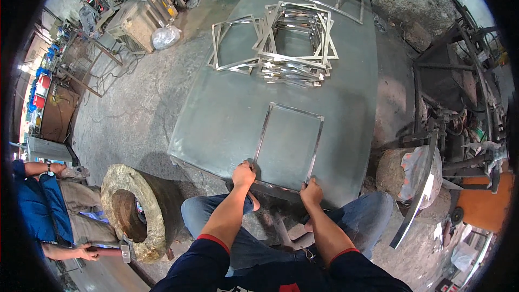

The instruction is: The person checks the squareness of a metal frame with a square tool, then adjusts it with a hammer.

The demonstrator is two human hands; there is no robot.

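Note:
A rectangular metal frame [319, 143] lies flat at the near edge of the grey metal table [216, 113]. My left hand [244, 174] is closed around its near left corner, and my right hand [311, 192] grips the near right corner. Farther up the table rises a pile of similar metal frames [294, 67], stacked at uneven angles. One more frame [215, 43] leans out from the pile's left side. At the table's far end lies a larger welded frame [354, 8] with upright posts.
A thick stone-like ring [116, 184] stands left of my knee. Beside it a co-worker in blue [48, 211] holds a hammer [111, 254]. On the right are a round block [392, 170], a long flat metal bar [413, 211] and dark metal racks [432, 65]. A metal box [132, 24] sits back left.

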